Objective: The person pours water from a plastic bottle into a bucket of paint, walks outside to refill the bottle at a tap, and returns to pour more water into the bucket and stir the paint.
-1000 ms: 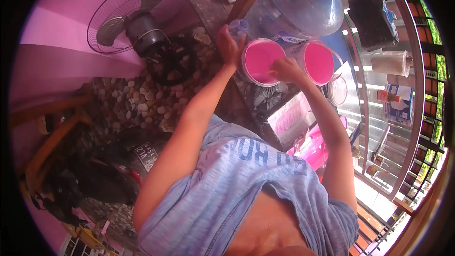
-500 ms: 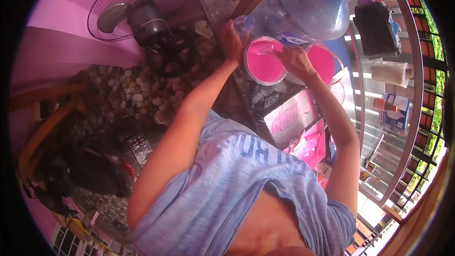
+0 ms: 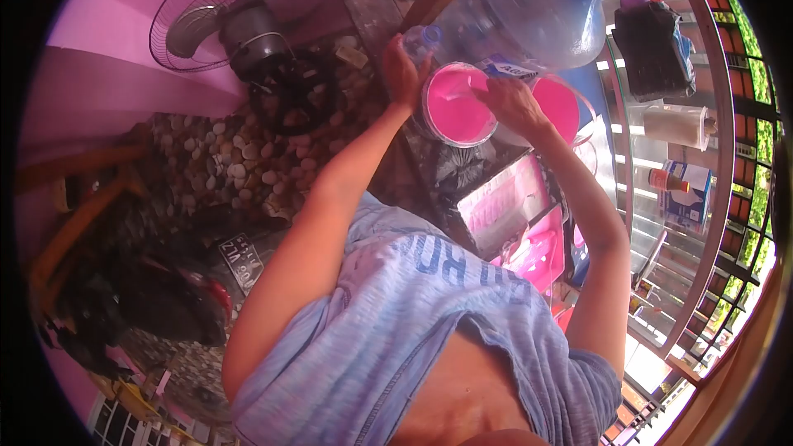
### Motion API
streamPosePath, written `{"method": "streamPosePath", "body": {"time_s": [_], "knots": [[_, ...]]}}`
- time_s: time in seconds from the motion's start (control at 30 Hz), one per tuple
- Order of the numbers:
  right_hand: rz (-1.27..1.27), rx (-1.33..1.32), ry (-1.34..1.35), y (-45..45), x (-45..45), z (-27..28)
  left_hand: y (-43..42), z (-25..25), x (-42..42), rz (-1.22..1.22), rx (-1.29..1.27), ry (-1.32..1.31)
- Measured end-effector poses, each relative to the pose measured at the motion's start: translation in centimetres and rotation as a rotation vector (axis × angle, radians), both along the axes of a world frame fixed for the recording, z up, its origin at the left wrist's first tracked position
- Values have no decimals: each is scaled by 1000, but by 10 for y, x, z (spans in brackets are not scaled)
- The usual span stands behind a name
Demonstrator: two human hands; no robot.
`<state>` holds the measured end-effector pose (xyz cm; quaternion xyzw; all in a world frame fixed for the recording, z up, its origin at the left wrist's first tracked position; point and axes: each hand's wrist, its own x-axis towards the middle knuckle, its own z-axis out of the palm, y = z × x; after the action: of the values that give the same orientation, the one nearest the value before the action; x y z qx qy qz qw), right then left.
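Note:
My left hand (image 3: 401,74) is wrapped round a small clear plastic bottle (image 3: 420,41), its open mouth tipped toward the right. Just below and right of it stands a bucket of pink paint (image 3: 459,120). Over that bucket's right rim, my right hand (image 3: 508,102) pinches a small pale piece, partly hidden by the fingers, above the paint. A second pink bucket (image 3: 559,111) is behind my right wrist. Below the buckets lies a paint tray (image 3: 502,206) smeared with pink.
A large clear water jug (image 3: 537,12) lies above the buckets. A fan (image 3: 248,33) stands on pebbles at the upper left. A motorbike (image 3: 165,297) is at the lower left. Glass shelving (image 3: 661,173) with a box and bottles runs along the right.
My right hand has come up out of the first bucket to its upper right rim, with a pale piece now showing at the fingertips. My left hand still holds the bottle.

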<state>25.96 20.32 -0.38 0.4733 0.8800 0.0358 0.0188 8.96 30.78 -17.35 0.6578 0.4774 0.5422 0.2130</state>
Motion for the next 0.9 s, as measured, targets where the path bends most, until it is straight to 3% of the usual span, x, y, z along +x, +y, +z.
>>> {"method": "streamPosePath", "body": {"time_s": [0.1, 0.3, 0.43, 0.53, 0.73, 0.83, 0.9], "knots": [[-68, -1, -73, 5, 0, -16, 0, 0, -2, -10, 10, 11], [-293, -364, -92, -7, -6, -42, 2, -3, -4, -25, -28, 4], [-366, -455, 48, -15, -9, -45, 1, -4, -1, -4, -37, 6], [34, 24, 449, -7, -27, -48, 2, -9, 1, 5, -14, 18], [-410, -200, 86, 0, -32, -86, 3, -10, 0, -21, -8, 32], [-445, -95, 262, -5, -30, -75, 2, -6, -1, -32, -13, 38], [-496, -118, 238, -10, -27, -71, 1, -3, -2, -29, -6, 48]]}}
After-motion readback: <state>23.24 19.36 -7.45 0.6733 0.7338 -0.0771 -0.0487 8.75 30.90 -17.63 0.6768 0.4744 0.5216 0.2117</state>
